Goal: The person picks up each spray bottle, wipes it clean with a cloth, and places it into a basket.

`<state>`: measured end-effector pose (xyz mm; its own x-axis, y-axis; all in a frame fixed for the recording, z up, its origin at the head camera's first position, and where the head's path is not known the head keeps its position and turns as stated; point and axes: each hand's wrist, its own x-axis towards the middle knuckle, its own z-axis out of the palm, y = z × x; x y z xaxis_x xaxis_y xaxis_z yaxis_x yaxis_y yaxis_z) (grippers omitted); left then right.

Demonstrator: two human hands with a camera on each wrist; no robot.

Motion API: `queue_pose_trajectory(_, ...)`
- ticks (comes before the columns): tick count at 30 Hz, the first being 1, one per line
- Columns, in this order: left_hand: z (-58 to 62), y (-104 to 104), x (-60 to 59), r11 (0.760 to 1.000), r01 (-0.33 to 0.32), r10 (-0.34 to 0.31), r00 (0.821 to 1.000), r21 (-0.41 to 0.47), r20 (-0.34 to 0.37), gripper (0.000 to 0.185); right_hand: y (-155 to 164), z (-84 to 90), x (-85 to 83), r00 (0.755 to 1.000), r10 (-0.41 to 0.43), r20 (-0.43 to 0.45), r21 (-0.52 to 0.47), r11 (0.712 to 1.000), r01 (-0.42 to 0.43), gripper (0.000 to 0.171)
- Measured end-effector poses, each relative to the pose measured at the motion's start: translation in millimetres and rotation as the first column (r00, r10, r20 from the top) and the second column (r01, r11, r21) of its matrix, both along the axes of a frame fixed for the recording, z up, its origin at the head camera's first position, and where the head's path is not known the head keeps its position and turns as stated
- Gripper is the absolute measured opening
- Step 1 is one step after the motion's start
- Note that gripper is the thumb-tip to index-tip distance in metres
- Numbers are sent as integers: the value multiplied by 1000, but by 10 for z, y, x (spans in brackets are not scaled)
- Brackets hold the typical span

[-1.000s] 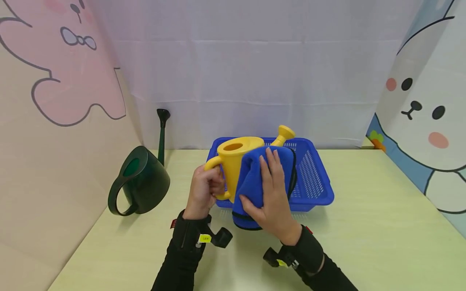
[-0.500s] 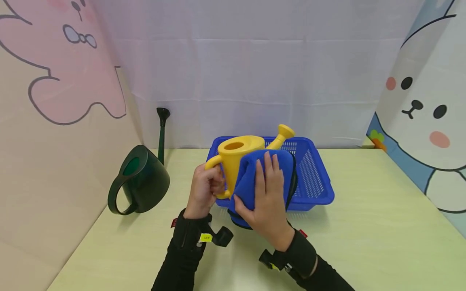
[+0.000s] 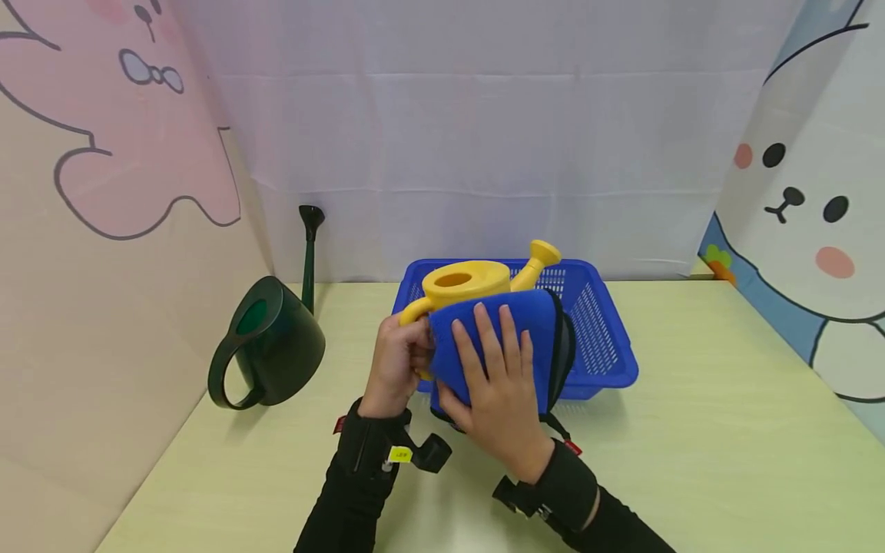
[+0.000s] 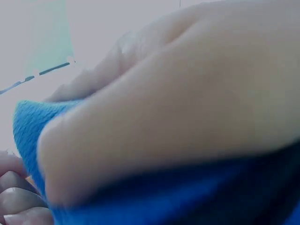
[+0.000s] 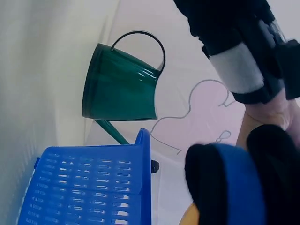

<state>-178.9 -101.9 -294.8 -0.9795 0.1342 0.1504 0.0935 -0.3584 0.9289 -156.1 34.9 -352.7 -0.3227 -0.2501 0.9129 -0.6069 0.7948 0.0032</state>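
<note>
Gripping the yellow watering can [image 3: 470, 281] by its handle, left hand [image 3: 396, 367] curled tight, can held above the blue basket's [image 3: 601, 338] near edge, right hand [image 3: 498, 392] flat, fingers straight, pressing blue cloth [image 3: 515, 330] against it, green watering can [image 3: 273, 342] on the table [image 3: 691, 430].

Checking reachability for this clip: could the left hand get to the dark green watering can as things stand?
Probably yes, but not right away. The left hand grips the yellow watering can by its handle. The green watering can stands to its left on the table with nothing between them.
</note>
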Motion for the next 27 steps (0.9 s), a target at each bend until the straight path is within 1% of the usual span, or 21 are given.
queue_pose_trajectory(3,3,-3,-2,1000,22,-22,1000,3,-18,29,45,48,-11,996,67,66,-96,994,-60,63)
queue_pose_trajectory(6,8,-18,1,1000,29,-29,999,7,-35,28,109,111,-28,978,165,129,-197,971,-138,67)
queue_pose_trajectory(7,10,-24,2,1000,28,-27,999,8,-37,28,133,132,-35,967,205,151,-232,958,-167,69)
queue_pose_trajectory(9,12,-38,5,1000,26,-25,999,10,-33,26,183,168,-52,937,288,199,-305,927,-220,71)
queue_pose_trajectory(11,13,-52,5,1000,26,-26,999,10,-27,25,229,198,-67,898,364,249,-374,891,-257,72)
queue_pose_trajectory(13,12,-62,4,999,39,-38,999,12,-24,25,263,219,-74,860,417,293,-427,862,-272,73)
queue_pose_trajectory(14,10,-67,3,999,48,-47,999,15,-24,25,272,224,-75,850,426,310,-441,857,-268,73)
queue_pose_trajectory(16,8,-73,3,998,66,-65,997,23,-29,26,276,229,-77,845,425,325,-446,856,-260,74)
queue_pose_trajectory(18,5,-77,1,996,81,-80,996,30,-38,26,262,228,-74,857,403,321,-433,867,-246,75)
queue_pose_trajectory(21,-4,-77,-7,996,84,-83,996,31,-42,27,223,214,-65,890,346,297,-390,895,-217,76)
queue_pose_trajectory(25,-22,-56,-19,997,71,-69,997,27,-39,27,158,167,-31,954,203,223,-273,952,-139,73)
queue_pose_trajectory(27,-29,-41,-25,997,68,-67,997,30,-37,29,117,136,-9,975,125,181,-210,974,-86,71)
